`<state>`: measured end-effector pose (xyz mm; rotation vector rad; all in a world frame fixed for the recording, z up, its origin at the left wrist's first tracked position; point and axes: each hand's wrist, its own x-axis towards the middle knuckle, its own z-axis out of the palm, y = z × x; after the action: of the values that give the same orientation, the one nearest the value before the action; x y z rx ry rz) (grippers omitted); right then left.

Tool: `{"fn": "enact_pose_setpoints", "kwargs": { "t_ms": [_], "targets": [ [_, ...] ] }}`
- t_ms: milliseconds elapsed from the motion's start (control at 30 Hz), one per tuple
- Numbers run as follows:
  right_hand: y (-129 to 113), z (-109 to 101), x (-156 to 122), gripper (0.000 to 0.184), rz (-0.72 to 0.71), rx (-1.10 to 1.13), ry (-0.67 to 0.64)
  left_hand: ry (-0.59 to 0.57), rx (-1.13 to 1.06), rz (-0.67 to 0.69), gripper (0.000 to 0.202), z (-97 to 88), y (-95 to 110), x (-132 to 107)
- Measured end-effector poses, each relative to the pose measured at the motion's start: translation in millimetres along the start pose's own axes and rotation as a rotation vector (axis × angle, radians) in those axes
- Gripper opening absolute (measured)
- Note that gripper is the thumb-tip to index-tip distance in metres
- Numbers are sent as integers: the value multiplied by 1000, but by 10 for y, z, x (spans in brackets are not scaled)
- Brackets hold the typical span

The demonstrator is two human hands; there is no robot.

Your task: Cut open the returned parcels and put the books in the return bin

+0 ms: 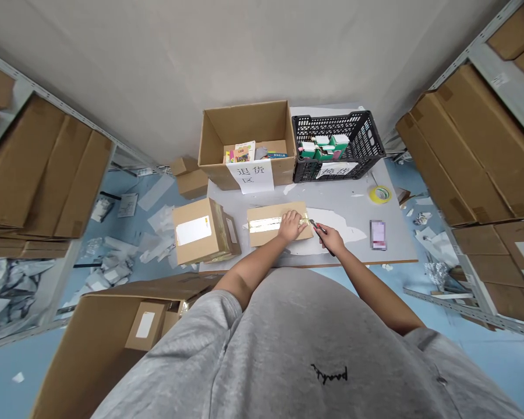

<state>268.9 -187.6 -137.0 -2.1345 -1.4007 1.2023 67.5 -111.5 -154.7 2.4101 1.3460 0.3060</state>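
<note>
My left hand (290, 226) lies flat on top of a small cardboard box (262, 224), pressing near the end of a strip of shiny packing tape (266, 223) along its seam. My right hand (330, 238) grips a box cutter (318, 228) with a dark handle, its tip at the taped seam close to my left fingers. A second cardboard box (198, 231) with a white label lies to the left, its flaps also edged with tape.
The grey table (353, 244) holds an open carton (244, 134) of colourful packages with a paper sign, a black plastic crate (336, 145), a yellow tape roll (380, 194) and a pixelated flat item (378, 234). Metal shelves of cartons stand on both sides, with scraps on the floor.
</note>
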Motion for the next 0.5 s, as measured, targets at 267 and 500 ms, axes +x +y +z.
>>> {"fn": "enact_pose_setpoints", "kwargs": {
  "t_ms": [267,500],
  "targets": [
    [-260,205,129,43,100,-66,49,-61,77,-34,71,-403,-527,141],
    [-392,277,346,57,154,-21,180,-110,158,-303,92,-414,-662,253]
  ]
}}
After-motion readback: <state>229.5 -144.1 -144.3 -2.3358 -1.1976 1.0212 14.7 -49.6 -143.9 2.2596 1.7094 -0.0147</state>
